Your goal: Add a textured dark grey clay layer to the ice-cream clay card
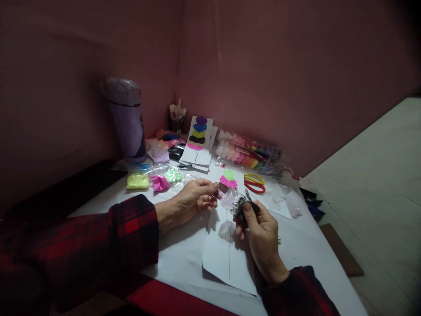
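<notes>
My left hand (192, 199) hovers over the white table, its fingertips pinched on a small dark bit of clay. My right hand (259, 232) is closed round a clear plastic bag of dark clay (238, 206), held just above a white sheet (226, 259) with a thin drawn line. Just behind the bag, a pink and green clay shape (228, 180) sits on the paper. Both sleeves are red and black plaid.
Yellow, pink and green clay lumps in bags (154, 180) lie at the left. A purple tumbler (126, 118) stands by the wall. A card with stacked clay colours (198, 138) leans behind. A pack of coloured clay (253, 153) and red and yellow bands (254, 183) lie right.
</notes>
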Available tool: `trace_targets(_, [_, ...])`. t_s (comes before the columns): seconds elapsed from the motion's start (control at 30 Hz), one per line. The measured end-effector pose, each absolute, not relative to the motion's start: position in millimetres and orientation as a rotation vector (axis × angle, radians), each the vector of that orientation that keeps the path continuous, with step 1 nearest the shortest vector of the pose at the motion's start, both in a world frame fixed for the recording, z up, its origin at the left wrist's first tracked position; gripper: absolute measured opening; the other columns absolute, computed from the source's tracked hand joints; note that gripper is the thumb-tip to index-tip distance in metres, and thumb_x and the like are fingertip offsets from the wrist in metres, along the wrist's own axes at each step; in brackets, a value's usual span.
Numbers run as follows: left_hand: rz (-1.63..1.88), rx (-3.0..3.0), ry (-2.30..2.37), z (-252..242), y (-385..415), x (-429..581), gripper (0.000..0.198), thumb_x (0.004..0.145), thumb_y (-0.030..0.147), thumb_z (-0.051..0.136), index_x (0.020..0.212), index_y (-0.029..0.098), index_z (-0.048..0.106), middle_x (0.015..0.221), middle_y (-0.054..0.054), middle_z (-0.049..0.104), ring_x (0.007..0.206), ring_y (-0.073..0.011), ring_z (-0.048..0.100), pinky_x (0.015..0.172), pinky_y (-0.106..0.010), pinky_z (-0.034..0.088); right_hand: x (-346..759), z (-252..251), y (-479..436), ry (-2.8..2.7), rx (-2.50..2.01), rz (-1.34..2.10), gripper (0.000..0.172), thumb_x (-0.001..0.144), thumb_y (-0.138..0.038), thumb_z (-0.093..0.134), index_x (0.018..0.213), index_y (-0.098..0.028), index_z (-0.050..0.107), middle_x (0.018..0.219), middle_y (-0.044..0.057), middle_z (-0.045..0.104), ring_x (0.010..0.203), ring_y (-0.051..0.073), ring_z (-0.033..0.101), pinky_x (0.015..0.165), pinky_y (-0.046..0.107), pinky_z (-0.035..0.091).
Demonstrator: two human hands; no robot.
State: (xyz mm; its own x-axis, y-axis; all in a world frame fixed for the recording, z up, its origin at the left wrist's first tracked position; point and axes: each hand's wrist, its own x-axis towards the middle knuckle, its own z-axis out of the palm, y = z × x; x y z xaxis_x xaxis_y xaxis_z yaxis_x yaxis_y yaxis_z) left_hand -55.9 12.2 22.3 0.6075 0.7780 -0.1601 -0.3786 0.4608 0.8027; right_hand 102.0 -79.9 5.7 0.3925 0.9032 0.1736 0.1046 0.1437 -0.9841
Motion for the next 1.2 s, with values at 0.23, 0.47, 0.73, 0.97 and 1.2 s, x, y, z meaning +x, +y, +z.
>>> trace_targets(0.23, [0.767,0.832,0.582,23.5,11.3,-55.8,0.015,0.08,0.018,0.068,0.079,0.012,0.055,0.07,-0.005,0.063,0.051,-0.0073,0.056,0.048,-0.017,0.043,101.7,5.8,-79.2,-1.028,-1.314,0.742,0.037,0.084,-0.053,0.063,0.073,-0.019,0.052,0.047,-0.004,0.058,0.031,0.005,0.043,0.028,0.014,0.032])
trace_targets(0.47, [0.755,0.814,0.509,24.1,12.6,-58.6,0.014,0.082,0.016,0.064,0.084,0.016,0.05,0.071,-0.006,0.065,0.052,-0.0106,0.058,0.048,-0.018,0.043,101.6,5.5,-79.7,-1.021,-1.312,0.754,0.036,0.084,-0.052,0.063,0.074,-0.019,0.052,0.049,-0.003,0.059,0.032,0.006,0.044,0.029,0.015,0.032])
trace_targets(0.73, [0.684,0.809,0.447,25.0,13.4,-59.4,0.008,0.087,0.015,0.051,0.085,0.011,0.058,0.068,-0.005,0.06,0.051,-0.0104,0.057,0.048,-0.019,0.043,101.9,6.4,-79.0,-1.041,-1.315,0.745,0.036,0.085,-0.051,0.062,0.073,-0.019,0.052,0.047,-0.004,0.058,0.03,0.006,0.043,0.028,0.015,0.032])
trace_targets(0.97, [0.7,0.829,0.513,24.4,12.1,-58.2,0.026,0.089,0.036,0.056,0.076,0.014,0.054,0.064,-0.003,0.057,0.049,-0.0103,0.054,0.045,-0.019,0.04,101.4,7.2,-79.9,-1.04,-1.321,0.76,0.036,0.084,-0.052,0.062,0.073,-0.019,0.052,0.048,-0.004,0.058,0.031,0.006,0.043,0.028,0.016,0.032])
trace_targets(1.2, [0.754,0.943,0.575,28.7,6.5,-56.6,0.016,0.072,0.017,0.068,0.081,0.013,0.056,0.068,-0.002,0.06,0.047,-0.0091,0.053,0.043,-0.02,0.038,101.2,7.1,-78.9,-1.052,-1.333,0.756,0.035,0.085,-0.052,0.062,0.074,-0.019,0.053,0.05,-0.004,0.059,0.031,0.006,0.044,0.028,0.016,0.033])
